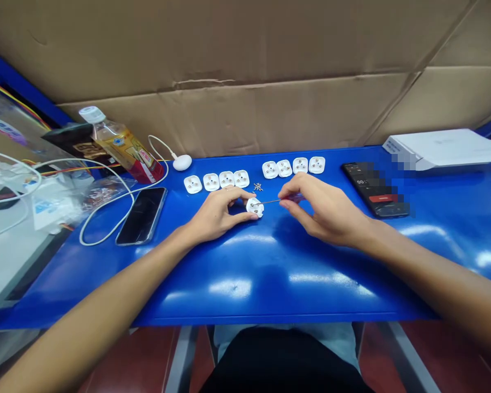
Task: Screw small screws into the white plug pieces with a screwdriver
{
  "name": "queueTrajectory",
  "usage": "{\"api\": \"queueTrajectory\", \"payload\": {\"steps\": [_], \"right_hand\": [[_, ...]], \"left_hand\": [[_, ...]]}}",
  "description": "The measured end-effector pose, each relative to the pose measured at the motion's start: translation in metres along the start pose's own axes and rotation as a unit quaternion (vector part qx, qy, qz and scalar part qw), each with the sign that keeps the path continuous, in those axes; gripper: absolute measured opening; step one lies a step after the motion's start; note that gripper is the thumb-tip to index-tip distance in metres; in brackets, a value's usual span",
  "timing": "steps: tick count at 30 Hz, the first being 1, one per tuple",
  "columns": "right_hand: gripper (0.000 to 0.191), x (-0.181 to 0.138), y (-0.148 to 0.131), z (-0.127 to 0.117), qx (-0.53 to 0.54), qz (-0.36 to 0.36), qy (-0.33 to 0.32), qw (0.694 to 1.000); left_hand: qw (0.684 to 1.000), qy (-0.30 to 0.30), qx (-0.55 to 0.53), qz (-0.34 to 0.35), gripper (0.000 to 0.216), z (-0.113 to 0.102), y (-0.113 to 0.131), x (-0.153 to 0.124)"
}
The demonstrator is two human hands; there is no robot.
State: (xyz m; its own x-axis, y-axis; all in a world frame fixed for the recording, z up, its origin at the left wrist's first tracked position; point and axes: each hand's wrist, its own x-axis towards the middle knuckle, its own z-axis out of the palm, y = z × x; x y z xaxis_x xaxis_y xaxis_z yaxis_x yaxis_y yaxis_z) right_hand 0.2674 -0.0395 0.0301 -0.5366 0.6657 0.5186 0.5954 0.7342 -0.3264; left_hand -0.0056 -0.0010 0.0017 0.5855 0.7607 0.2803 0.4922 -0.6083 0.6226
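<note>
Between the thumb and fingers of my left hand (222, 214) is a small white plastic socket part (253, 209) with metal contacts, tilted toward the right. My right hand (319, 210) is closed around the handle of a screwdriver (272, 202), whose thin shaft reaches left so that its tip meets the face of the part. Just behind the part lies a small heap of screws (258, 187). Farther back, similar white parts stand in two rows, a left row (226, 179) and a right row (300, 165), several in each.
At left are a phone (142, 216), a white cable (106, 164), a drink bottle (126, 150) and a round white device (182, 162). On the right lie another phone (372, 188) and a white box (445, 147). Brown cardboard (245, 120) lines the back of the blue table (270, 295).
</note>
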Motion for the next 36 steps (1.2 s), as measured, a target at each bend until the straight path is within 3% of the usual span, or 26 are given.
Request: {"api": "queueTrajectory", "payload": {"steps": [4,7,10,13,18,24,28,33,36], "right_hand": [[0.020,-0.0009,0.0016,0.0034,0.019,0.000,0.036,0.999],[0.011,-0.0020,0.0029,0.0031,-0.025,0.030,0.040,0.998],[0.008,-0.0024,0.0014,0.0026,-0.027,-0.010,0.044,0.999],[0.022,-0.0028,-0.0006,0.0021,0.004,-0.034,0.043,0.998],[0.010,-0.0042,0.0016,0.0024,-0.041,0.028,0.031,0.998],[0.025,-0.0037,0.0016,0.0038,-0.006,-0.027,0.054,0.998],[0.009,-0.0022,0.0002,0.0029,-0.022,-0.005,0.045,0.999],[0.016,-0.0014,0.0002,0.0028,-0.029,-0.057,0.049,0.997],[0.022,-0.0027,0.0007,0.0019,-0.021,-0.048,0.039,0.998]], "left_hand": [[1.000,-0.003,-0.006,-0.003,0.040,-0.0011,0.0001,0.0000],[1.000,-0.004,-0.005,-0.003,0.040,-0.0012,0.0005,0.0002],[1.000,-0.005,-0.007,-0.002,0.040,-0.0012,0.0004,0.0004],[1.000,-0.004,-0.004,-0.003,0.041,-0.0014,0.0002,0.0004],[1.000,-0.012,0.004,-0.004,0.042,-0.0020,0.0007,0.0004],[1.000,-0.012,0.007,-0.008,0.043,-0.0016,0.0016,0.0006],[1.000,-0.012,0.005,-0.005,0.043,-0.0014,0.0018,0.0008],[1.000,-0.008,0.008,-0.006,0.043,-0.0018,0.0024,0.0011],[1.000,-0.007,0.006,-0.010,0.042,-0.0015,0.0026,0.0010]]}}
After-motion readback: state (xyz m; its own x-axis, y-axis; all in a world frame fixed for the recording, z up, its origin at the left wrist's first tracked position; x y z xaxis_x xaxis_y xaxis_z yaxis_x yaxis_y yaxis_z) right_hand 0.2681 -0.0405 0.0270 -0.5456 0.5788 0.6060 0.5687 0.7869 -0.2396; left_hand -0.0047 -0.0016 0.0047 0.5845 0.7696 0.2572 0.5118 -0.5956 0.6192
